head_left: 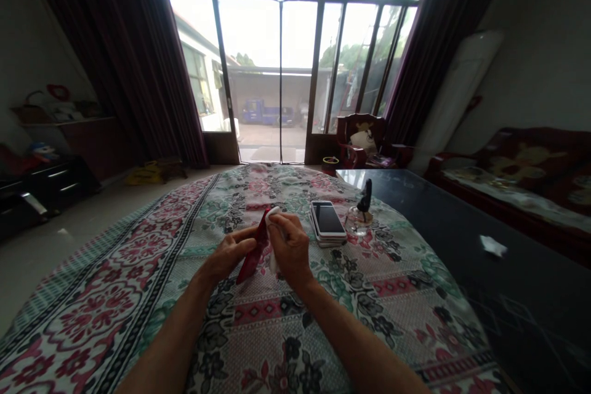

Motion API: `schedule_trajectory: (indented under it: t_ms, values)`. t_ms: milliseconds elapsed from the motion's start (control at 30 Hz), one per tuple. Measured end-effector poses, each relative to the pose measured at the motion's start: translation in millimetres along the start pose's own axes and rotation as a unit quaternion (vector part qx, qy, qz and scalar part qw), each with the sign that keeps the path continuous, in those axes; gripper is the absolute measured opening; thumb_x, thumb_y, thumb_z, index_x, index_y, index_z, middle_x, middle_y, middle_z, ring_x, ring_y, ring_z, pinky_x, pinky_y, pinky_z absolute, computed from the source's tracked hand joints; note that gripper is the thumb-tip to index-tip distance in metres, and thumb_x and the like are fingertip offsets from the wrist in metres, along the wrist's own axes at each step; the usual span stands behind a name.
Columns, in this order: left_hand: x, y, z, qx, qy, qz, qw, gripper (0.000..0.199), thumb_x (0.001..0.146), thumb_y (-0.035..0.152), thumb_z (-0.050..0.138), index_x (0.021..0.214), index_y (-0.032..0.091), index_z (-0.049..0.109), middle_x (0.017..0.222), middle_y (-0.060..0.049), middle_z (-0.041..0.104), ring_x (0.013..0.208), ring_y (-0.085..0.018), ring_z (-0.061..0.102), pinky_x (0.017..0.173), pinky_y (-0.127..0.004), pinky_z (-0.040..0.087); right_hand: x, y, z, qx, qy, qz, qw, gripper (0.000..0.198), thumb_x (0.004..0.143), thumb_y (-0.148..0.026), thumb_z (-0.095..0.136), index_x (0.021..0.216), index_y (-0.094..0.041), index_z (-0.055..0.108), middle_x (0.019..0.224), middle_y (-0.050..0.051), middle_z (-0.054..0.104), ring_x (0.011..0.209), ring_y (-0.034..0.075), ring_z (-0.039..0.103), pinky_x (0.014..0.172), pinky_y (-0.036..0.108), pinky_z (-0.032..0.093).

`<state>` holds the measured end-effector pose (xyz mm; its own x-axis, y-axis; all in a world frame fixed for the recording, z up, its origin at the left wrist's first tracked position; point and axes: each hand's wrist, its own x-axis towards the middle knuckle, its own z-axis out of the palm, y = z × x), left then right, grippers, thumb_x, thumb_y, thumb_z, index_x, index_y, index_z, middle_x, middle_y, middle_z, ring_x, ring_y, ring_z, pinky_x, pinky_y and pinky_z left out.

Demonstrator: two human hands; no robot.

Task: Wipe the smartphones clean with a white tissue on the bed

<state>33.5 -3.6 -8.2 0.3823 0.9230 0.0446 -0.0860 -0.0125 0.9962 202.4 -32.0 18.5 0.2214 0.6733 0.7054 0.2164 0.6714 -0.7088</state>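
Here both bare forearms reached forward side by side over the floral patterned cloth point(138, 295) that covered the surface, and the hands met near its middle, somewhat toward the far edge. The left hand point(229, 257) lay with its back turned up and leftward, fingers curled in, pinching the flat, dark red, narrow object point(253, 258) along its left side. That red piece stood tilted, its upper end by the fingertips and its lower end pointing down toward the person, just above the cloth. The right hand point(290, 249) was clenched around a small white cloth or tissue point(272, 215), whose corner showed above the knuckles, and pressed it against the red object's upper part. Whether the lower end touched the cloth could not be told. Just right of the right hand lay a stack of flat smartphones with dark screens point(327, 221), and beyond them, nearer the right edge, a small clear glass dish holding a black figure point(362, 209).
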Motion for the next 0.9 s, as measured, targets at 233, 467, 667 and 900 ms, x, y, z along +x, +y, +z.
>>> schedule_trajectory:
  t_ms: [233,467,667,900]
  values:
    - [1.6,-2.6,1.5,-0.054,-0.024,0.029,0.998,0.063,0.071,0.042,0.08,0.126,0.017,0.066,0.108,-0.011,0.074,0.088,-0.022,0.069,0.078,-0.028,0.052,-1.8,8.3,-1.5,-0.013,0.002,-0.021,1.0,0.016,0.088,-0.019,0.06,0.096,-0.021,0.073,0.097,0.006,0.069,0.093,0.018,0.065,0.085,0.032,0.053]
    - [1.6,-5.4,-3.3,-0.128,-0.011,0.042,0.991,0.059,0.071,0.038,0.081,0.124,0.017,0.067,0.101,-0.01,0.076,0.085,-0.021,0.07,0.075,-0.026,0.052,-15.4,1.6,9.6,-0.01,-0.051,-0.05,0.997,0.017,0.088,-0.015,0.06,0.094,-0.022,0.074,0.095,0.006,0.069,0.092,0.017,0.066,0.084,0.03,0.054]
    - [3.8,-8.6,1.8,-0.082,-0.039,0.027,0.996,0.06,0.072,0.036,0.081,0.128,0.018,0.065,0.111,-0.011,0.074,0.087,-0.019,0.068,0.075,-0.025,0.052,8.5,-0.6,-6.6,-0.033,0.011,-0.033,0.999,0.017,0.09,-0.019,0.059,0.1,-0.022,0.073,0.1,0.006,0.067,0.094,0.018,0.064,0.084,0.033,0.054]
    - [1.9,-3.1,-0.9,-0.073,0.002,0.057,0.996,0.057,0.072,0.037,0.08,0.125,0.019,0.067,0.106,-0.008,0.074,0.094,-0.021,0.068,0.083,-0.027,0.052,-13.0,3.4,6.0,-0.017,-0.063,-0.053,0.996,0.016,0.088,-0.016,0.06,0.094,-0.022,0.074,0.096,0.006,0.068,0.093,0.017,0.065,0.084,0.031,0.054]
